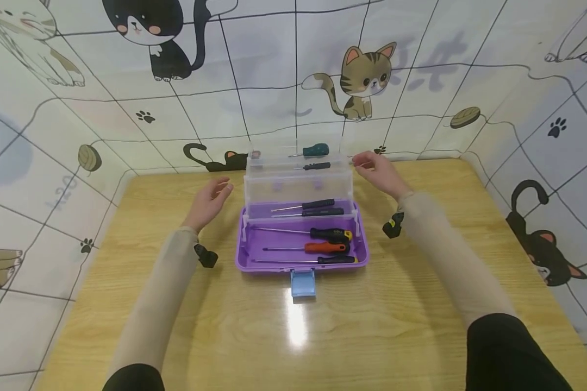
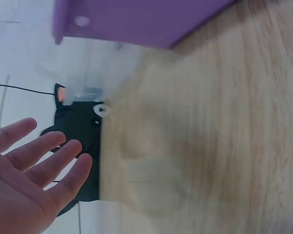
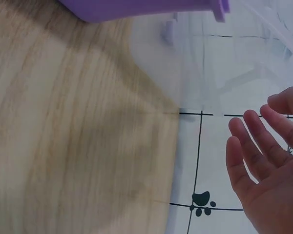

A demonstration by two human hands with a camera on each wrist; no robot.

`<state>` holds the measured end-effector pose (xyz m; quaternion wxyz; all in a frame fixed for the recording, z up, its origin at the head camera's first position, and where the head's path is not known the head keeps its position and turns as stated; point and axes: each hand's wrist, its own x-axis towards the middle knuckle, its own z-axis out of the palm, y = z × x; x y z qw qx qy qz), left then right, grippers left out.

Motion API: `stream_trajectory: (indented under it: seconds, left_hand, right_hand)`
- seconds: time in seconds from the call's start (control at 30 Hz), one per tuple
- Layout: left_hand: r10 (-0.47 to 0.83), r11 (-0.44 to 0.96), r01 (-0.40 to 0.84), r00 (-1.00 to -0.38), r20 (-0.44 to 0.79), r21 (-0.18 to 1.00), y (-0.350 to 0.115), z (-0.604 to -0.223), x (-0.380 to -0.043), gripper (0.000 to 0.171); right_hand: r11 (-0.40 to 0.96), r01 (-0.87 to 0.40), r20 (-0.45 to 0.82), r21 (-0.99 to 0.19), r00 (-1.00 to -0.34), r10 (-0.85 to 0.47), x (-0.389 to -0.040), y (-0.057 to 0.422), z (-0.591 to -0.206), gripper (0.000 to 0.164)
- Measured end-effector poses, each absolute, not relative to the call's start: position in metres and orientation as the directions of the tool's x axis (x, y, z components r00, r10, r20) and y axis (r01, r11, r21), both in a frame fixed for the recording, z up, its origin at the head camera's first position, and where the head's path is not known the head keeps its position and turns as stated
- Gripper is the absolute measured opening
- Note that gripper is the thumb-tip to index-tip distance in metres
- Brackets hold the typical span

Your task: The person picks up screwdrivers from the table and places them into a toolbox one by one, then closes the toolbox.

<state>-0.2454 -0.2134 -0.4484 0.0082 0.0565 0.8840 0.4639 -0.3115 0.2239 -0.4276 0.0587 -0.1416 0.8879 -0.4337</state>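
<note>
A purple toolbox [image 1: 239, 255] stands open on the table, its blue latch [image 1: 303, 284] hanging at the front. In its base lie an orange-handled screwdriver [image 1: 325, 247] and two black-and-yellow ones, including the upper one [image 1: 330, 234]. Clear tiered trays [image 1: 259, 187] rise behind, holding black-handled screwdrivers [image 1: 318, 204] and, at the top, a teal-handled screwdriver [image 1: 316, 150]. My left hand [image 1: 207, 203] hovers left of the trays, fingers loosely extended and holding nothing. On the other side, my right hand [image 1: 381, 175] is beside the upper tray, its palm bare in the right wrist view.
The wooden table [image 1: 372, 326] meets a cat-patterned white cloth [image 1: 274, 65] at the back and both sides. Each wrist wears a small black camera, the left one [image 1: 206, 255] and the right one [image 1: 393, 225].
</note>
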Motion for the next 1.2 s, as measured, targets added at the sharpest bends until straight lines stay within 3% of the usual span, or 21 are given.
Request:
stream_trajectory:
  seconds: [0.27, 0.5, 0.8, 1.2]
  left_hand:
    - [0.170, 0.404, -0.046, -0.978, -0.124, 0.913, -0.210, -0.466, -0.257, 0.062]
    - [0.305, 0.294, -0.167, -0.917, -0.258, 0.941, -0.191, -0.443, -0.258, 0.061]
    - [0.299, 0.205, -0.209, -0.917, -0.264, 0.956, -0.190, -0.459, -0.267, 0.078]
    - [0.341, 0.156, -0.224, -0.902, -0.265, 0.962, -0.191, -0.462, -0.260, 0.080]
  right_hand:
    - [0.565, -0.155, -0.056, -0.811, -0.940, -0.338, -0.304, 0.216, -0.435, 0.043]
    - [0.486, -0.109, -0.096, -0.867, -0.921, -0.378, -0.306, 0.211, -0.446, 0.055]
    - [0.297, 0.020, -0.129, -0.955, -0.926, -0.354, -0.311, 0.213, -0.460, 0.050]
    - [0.280, 0.048, -0.143, -0.959, -0.933, -0.331, -0.311, 0.214, -0.460, 0.053]
